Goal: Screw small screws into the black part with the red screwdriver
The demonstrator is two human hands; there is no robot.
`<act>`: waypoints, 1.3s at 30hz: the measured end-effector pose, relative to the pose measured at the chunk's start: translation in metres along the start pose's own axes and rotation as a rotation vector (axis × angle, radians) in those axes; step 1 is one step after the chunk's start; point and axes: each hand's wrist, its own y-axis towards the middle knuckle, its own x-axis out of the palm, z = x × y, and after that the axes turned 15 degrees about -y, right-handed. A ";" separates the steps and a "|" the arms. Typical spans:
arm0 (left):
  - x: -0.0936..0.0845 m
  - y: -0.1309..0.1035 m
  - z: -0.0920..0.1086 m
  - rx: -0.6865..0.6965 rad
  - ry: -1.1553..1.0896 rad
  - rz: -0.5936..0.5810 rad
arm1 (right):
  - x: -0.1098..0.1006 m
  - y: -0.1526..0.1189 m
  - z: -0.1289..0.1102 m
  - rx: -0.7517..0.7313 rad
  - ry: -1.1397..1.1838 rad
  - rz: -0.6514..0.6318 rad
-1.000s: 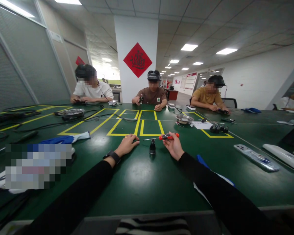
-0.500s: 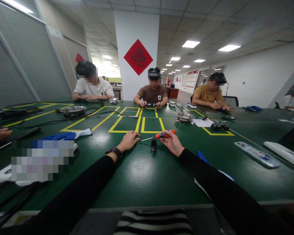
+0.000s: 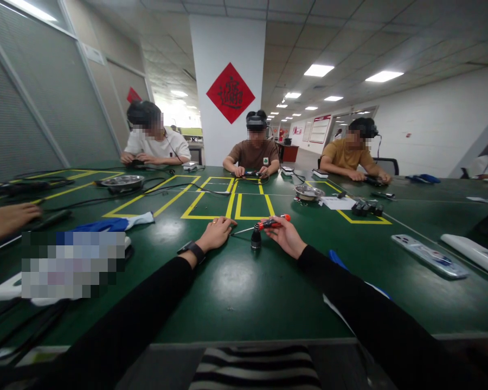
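My right hand (image 3: 288,237) is closed around the red-and-black handle of a screwdriver (image 3: 268,223), whose thin metal shaft slants down to the left. The shaft's tip ends close to the fingers of my left hand (image 3: 215,234). That left hand lies palm down on the green table (image 3: 236,281), fingers stretched forward, with nothing visible in it. Between my hands a small black cone-shaped piece (image 3: 256,239) stands upright, its narrow top just below the screwdriver. Whether the two touch, I cannot tell.
A co-worker's hand (image 3: 8,219) reaches in at the left, near a blue-and-white glove (image 3: 109,223). Metal bowls (image 3: 309,192) and several black parts (image 3: 366,208) lie farther back. On the right are a phone (image 3: 429,255) and a white device (image 3: 472,253). Three people sit opposite.
The co-worker's hand at the left edge has come farther into view. My hands, the screwdriver and the black piece look almost unchanged.
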 end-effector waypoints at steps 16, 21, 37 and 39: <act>-0.003 -0.003 0.003 0.019 0.004 0.004 | -0.002 0.001 0.002 -0.029 0.026 0.001; -0.002 -0.002 0.003 0.002 0.021 -0.003 | -0.004 0.002 0.003 -0.014 0.048 -0.007; -0.004 -0.003 0.008 -0.027 0.033 -0.033 | -0.005 0.003 0.001 0.004 0.092 0.006; -0.004 -0.002 0.007 -0.030 0.034 -0.036 | -0.006 0.003 0.002 0.007 0.110 0.016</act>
